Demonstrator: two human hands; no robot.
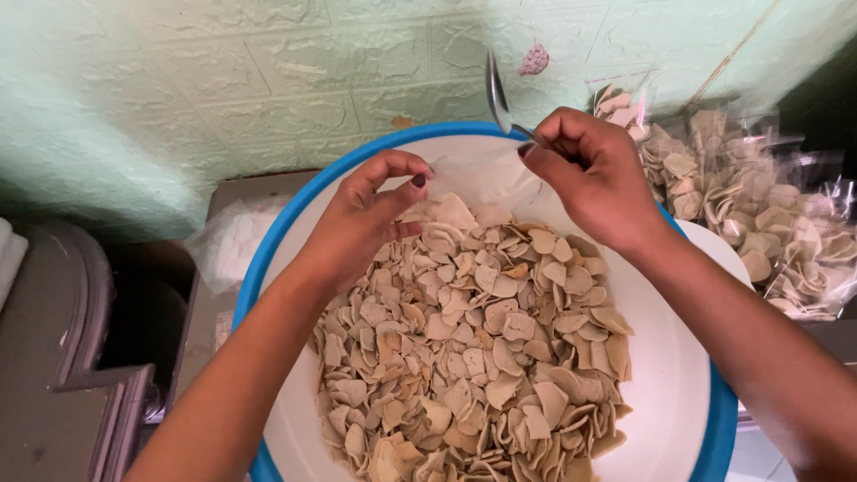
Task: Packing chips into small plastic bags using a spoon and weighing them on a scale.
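Your blue-rimmed basin (277, 241) held a heap of pale dry chips (482, 357), likely light and brittle, best pinched at their edges. Bagged chips (768, 223) crowded the right side. Your right hand (594, 174) pinched a metal spoon (498, 94); your left hand (366, 219) pinched what looked like a clear bag (473, 174).

Clear plastic bags (768, 223) filled with pale beige chips lie heaped at the right, beside the basin (268, 259) and against the green wall. Another crumpled clear bag (228, 241), perhaps holding something white, lies left of the basin.
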